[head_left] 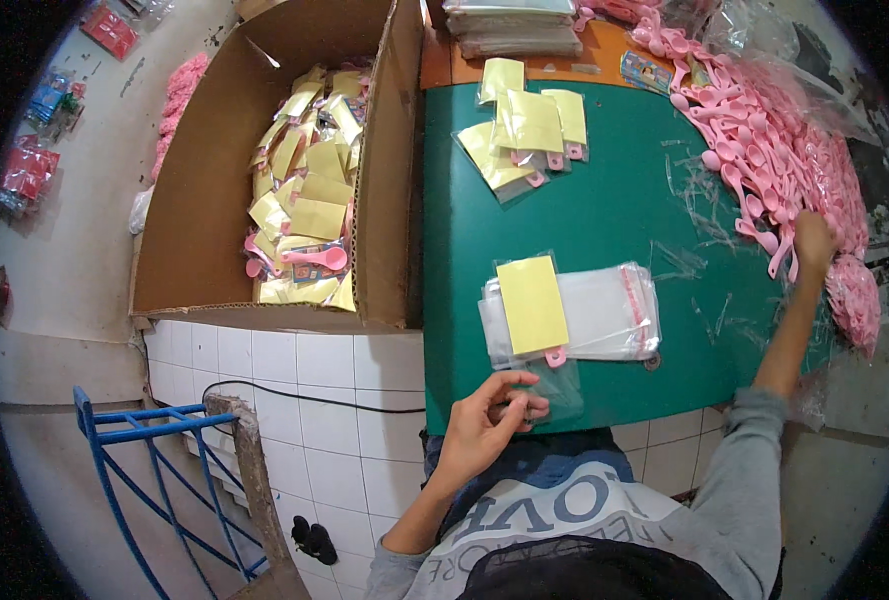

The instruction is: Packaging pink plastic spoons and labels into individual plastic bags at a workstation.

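Observation:
On the green table a clear plastic bag [558, 388] holds a yellow card [533, 305] and a pink spoon, whose handle end [557, 357] shows below the card. It rests on a stack of clear bags [610, 315]. My left hand [490, 415] is closed, its curled fingers over the bag's near end at the table's front edge. At the right my right hand [815, 240] reaches into a heap of pink spoons [760, 150]; its fingers are mostly hidden, so I cannot tell what they hold.
Several filled bags [535, 125] lie at the back of the table. A tall cardboard box [390, 190] at the left holds many more. Clear plastic strips [700, 200] are scattered near the spoons. A plastic-wrapped stack [513, 25] stands at the far edge; a blue metal rack [155, 440] stands lower left.

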Demonstrator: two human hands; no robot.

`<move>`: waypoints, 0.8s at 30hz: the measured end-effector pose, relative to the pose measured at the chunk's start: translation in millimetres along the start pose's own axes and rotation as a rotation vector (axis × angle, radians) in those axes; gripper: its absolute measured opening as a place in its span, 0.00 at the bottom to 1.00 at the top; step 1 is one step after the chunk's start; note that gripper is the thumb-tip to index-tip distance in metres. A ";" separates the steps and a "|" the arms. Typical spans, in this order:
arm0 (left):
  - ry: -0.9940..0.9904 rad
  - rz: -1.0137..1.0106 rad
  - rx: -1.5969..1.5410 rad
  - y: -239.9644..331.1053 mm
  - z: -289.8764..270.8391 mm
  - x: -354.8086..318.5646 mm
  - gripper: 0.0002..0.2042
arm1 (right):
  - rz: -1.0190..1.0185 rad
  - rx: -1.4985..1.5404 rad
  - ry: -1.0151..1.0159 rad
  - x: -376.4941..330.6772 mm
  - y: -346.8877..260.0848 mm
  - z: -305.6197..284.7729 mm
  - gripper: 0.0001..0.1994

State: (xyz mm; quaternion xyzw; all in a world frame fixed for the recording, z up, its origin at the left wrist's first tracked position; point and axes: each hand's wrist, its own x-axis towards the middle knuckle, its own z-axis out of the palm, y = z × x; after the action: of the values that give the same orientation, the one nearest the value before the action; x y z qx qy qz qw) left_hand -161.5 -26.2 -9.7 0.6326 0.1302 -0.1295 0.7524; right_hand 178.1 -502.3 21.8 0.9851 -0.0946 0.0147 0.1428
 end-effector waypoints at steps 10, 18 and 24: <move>-0.078 -0.009 -0.225 -7.7 -12.3 -18.8 0.10 | -1.106 0.993 0.048 -304.9 -237.4 -57.0 0.17; 0.059 0.232 0.459 -0.8 -8.5 -13.2 0.07 | -1.132 1.212 -0.079 -311.1 -233.4 -58.2 0.09; 0.151 0.258 0.457 -3.6 -4.4 -15.2 0.06 | -0.933 1.320 -0.286 -318.7 -231.3 -57.2 0.08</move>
State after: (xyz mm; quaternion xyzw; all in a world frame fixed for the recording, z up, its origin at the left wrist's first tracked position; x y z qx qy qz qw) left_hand -177.1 -22.1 -8.3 0.8052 0.0717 -0.0113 0.5885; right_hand -90.8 -210.2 -5.6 0.7967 0.3355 -0.1195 -0.4883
